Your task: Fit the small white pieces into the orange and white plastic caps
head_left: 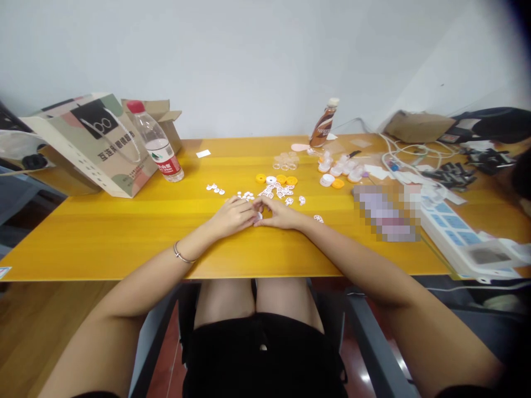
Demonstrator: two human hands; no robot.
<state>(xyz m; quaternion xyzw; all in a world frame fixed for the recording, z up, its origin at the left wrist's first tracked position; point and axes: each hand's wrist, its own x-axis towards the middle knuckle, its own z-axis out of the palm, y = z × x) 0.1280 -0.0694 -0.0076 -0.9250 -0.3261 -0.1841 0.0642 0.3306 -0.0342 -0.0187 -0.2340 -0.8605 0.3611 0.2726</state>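
Observation:
My left hand (235,215) and my right hand (280,214) meet above the table, fingers closed around a small white part (258,216). Fingertips cover most of that part, so its exact shape is hidden. Just beyond them lies a pile of white perforated plastic pieces (280,191). Small white discs (248,195) sit behind my left hand, with another group of white pieces (215,189) farther left. A row of yellow and white round rings (281,179) stands behind the pile.
On the left are a paper bag (112,146), a cardboard box (172,124) and a red-capped water bottle (160,146). A brown drink bottle (324,124) stands at the back. Clear-and-orange plastic parts (342,167), cables (392,157) and a white power strip (460,235) occupy the right.

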